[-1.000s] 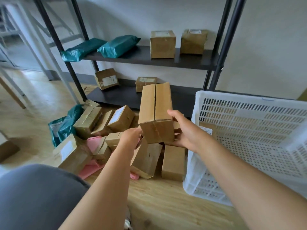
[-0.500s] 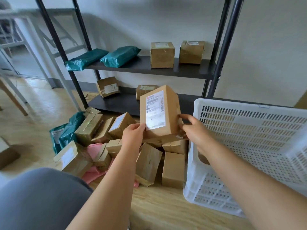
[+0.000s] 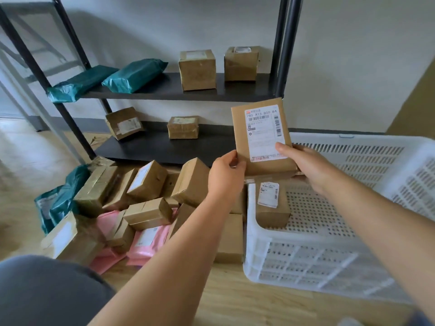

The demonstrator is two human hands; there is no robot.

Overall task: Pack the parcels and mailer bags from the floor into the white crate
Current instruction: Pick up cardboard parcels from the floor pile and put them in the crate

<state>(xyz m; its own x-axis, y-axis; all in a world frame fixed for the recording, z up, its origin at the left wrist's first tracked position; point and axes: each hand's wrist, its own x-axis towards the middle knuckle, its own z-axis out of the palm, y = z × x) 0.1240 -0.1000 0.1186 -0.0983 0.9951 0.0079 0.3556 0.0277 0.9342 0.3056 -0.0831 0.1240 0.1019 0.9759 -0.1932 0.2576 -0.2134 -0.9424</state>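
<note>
I hold a brown cardboard parcel (image 3: 261, 137) with a white shipping label upright above the near-left corner of the white crate (image 3: 306, 262). My left hand (image 3: 226, 175) grips its lower left edge and my right hand (image 3: 303, 163) grips its lower right edge. One labelled brown parcel (image 3: 273, 208) stands inside the crate at its left end. A heap of brown parcels (image 3: 146, 180) lies on the floor left of the crate, with pink mailer bags (image 3: 146, 241) under them and green mailer bags (image 3: 61, 198) at the heap's left side.
A black metal shelf unit (image 3: 164, 90) stands behind the heap, carrying two green mailer bags (image 3: 134, 75) and several brown boxes (image 3: 197, 69) on two levels. My grey-clad knee (image 3: 47, 292) fills the lower left. Wooden floor (image 3: 235, 302) shows in front of the crate.
Both hands have carried the labelled parcel to the right, from over the heap to above the crate's left end. The view has shifted right and down, showing the parcel inside the crate.
</note>
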